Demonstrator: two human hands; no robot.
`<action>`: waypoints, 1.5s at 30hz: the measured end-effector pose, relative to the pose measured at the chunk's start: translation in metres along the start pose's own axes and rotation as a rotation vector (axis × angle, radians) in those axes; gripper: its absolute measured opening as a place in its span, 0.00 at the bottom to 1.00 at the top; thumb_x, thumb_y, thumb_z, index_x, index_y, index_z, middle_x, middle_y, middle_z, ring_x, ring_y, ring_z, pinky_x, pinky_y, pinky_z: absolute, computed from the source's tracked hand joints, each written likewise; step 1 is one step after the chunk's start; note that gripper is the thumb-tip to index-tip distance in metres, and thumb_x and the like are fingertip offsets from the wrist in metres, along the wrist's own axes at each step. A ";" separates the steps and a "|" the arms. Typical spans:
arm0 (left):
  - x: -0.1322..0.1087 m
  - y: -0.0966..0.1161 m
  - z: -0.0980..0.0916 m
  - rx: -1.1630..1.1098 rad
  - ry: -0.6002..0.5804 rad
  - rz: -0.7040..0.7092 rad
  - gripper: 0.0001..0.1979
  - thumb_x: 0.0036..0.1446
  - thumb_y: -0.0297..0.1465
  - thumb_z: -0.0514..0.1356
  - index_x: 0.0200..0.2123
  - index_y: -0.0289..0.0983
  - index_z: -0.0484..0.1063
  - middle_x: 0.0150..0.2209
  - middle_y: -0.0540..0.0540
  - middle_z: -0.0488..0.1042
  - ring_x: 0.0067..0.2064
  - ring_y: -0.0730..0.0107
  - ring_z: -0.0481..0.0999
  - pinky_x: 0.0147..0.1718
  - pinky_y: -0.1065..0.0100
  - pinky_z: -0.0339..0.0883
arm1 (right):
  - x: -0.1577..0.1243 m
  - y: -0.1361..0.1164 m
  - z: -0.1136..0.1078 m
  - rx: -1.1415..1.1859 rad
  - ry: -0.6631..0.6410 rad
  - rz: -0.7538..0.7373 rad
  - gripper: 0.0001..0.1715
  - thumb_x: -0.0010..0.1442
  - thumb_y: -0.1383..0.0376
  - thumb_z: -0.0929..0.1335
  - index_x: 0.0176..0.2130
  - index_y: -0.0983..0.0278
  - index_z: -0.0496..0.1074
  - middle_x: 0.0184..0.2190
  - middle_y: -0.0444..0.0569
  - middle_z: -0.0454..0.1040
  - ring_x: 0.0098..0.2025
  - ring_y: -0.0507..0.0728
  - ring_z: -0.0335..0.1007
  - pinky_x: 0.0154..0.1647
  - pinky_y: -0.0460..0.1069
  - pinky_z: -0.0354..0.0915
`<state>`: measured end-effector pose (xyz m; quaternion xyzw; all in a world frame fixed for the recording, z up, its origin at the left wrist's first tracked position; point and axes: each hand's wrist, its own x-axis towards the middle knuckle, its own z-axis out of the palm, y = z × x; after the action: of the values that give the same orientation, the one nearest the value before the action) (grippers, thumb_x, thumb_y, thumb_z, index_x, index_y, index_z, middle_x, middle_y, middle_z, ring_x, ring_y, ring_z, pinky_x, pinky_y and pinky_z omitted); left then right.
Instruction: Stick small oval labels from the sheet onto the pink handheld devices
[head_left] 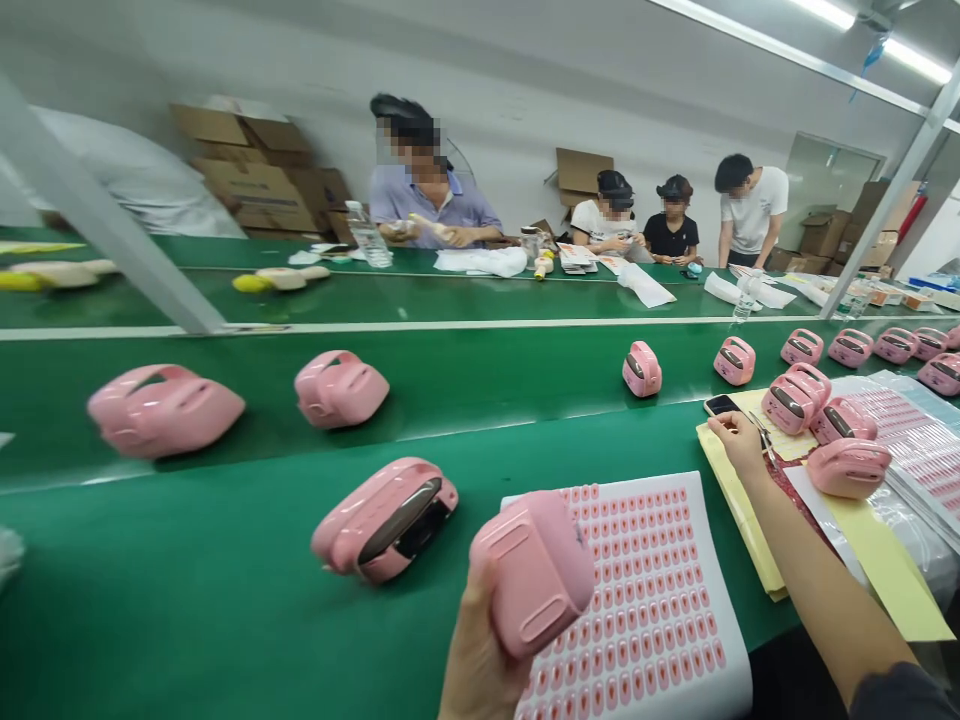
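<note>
My left hand (480, 650) rises at the bottom middle, gripping a pink plastic device (536, 575) with its flat back facing up. Beside it, a sheet of small pink-red stickers (652, 590) lies on the green belt. A similar pink device (384, 520) rests left of the sheet, its dark window showing. My right hand (739, 442) reaches in from the lower right, pinching slim metal tweezers (765, 440) over yellow paper (885, 570). Close to that hand stands a cluster of pink devices (847, 450).
A green conveyor belt (187, 600) runs across the view, with more pink devices (341, 390) along its far lane. A phone (721, 405) lies near my right hand. Several co-workers (435, 200) sit beyond a second belt, and cardboard boxes (255, 180) stand against the wall.
</note>
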<state>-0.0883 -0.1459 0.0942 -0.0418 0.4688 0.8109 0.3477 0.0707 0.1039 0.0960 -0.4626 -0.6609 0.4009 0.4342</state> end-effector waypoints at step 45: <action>-0.007 -0.026 0.018 -0.051 0.032 0.259 0.28 0.34 0.47 0.69 0.39 0.40 0.69 0.36 0.49 0.73 0.34 0.66 0.73 0.32 0.66 0.68 | -0.154 -0.070 0.082 0.193 -0.181 -0.648 0.06 0.57 0.69 0.64 0.28 0.62 0.67 0.35 0.51 0.64 0.40 0.57 0.66 0.39 0.53 0.68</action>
<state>-0.0632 -0.1271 0.0881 -0.0028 0.4551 0.8598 0.2315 0.0043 -0.0714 0.1049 -0.1484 -0.7683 0.3421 0.5203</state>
